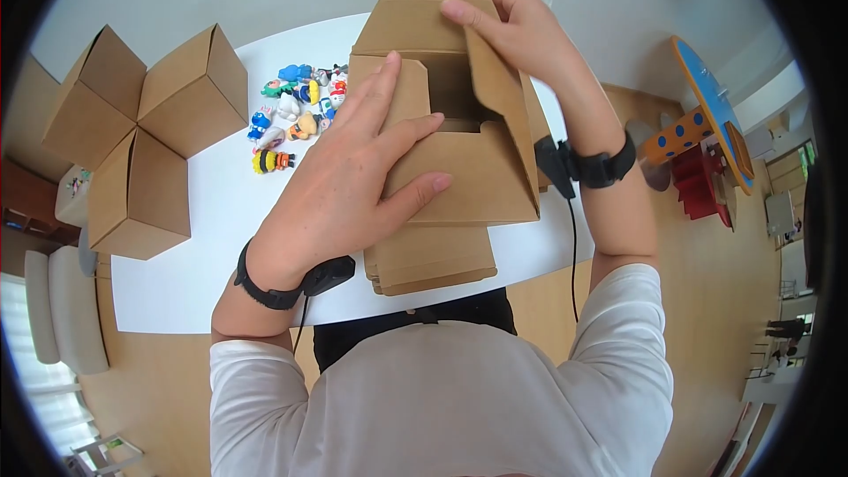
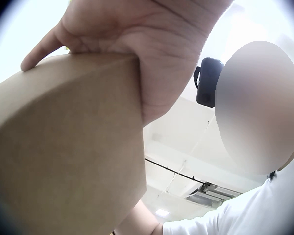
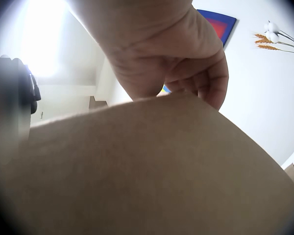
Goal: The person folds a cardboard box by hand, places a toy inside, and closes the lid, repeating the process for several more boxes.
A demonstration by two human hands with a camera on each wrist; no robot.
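Note:
A brown cardboard box [image 1: 468, 177] is held up over a white table [image 1: 203, 256], its top half folded with an opening showing in the middle. My left hand [image 1: 353, 168] lies flat on its left flap and front panel, fingers straight and spread. In the left wrist view the left hand [image 2: 137, 44] presses on the cardboard [image 2: 63, 147]. My right hand [image 1: 521, 31] holds the right flap at the top, one finger stretched over the rear panel. The right wrist view shows the right hand [image 3: 166, 58] with fingers curled over the cardboard edge [image 3: 137, 171].
A stack of flat cardboard blanks [image 1: 433, 265] lies under the box at the table's near edge. Three assembled boxes [image 1: 141, 132] stand at the left. Several small toy figures [image 1: 296, 110] lie behind my left hand. A colourful child's chair [image 1: 707, 141] stands on the floor, right.

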